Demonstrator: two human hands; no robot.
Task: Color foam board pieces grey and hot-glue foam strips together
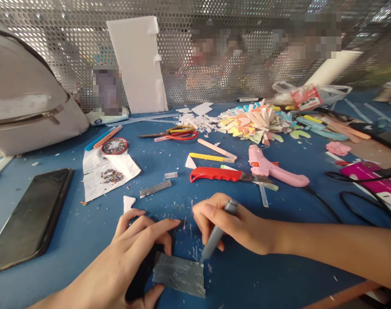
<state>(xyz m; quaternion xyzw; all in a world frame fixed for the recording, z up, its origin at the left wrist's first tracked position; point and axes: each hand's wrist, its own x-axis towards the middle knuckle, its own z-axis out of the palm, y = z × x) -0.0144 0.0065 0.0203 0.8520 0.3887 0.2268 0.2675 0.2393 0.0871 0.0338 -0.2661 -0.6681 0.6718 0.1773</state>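
My right hand [227,221] is closed round a grey marker pen [216,234], its tip down at the upper right corner of a small dark grey rectangular piece [180,274]. That piece has a streaky coloured surface and lies on the blue table. My left hand [134,253] holds it at its left end, thumb at the lower edge and a bent finger near the upper edge, with the index finger stretched out above. Beyond the hands lie a narrow grey strip [156,189], a small white scrap [128,204] and a red-handled knife [216,174].
A phone [31,219] lies at left, near a backpack [31,94]. Beads sit on white paper [126,169]. Scissors [179,134], a pink glue gun [275,169] with its cord, a pile of coloured scraps [253,122] and a magenta power strip [369,180] lie further back. A perforated metal screen [179,77] stands behind.
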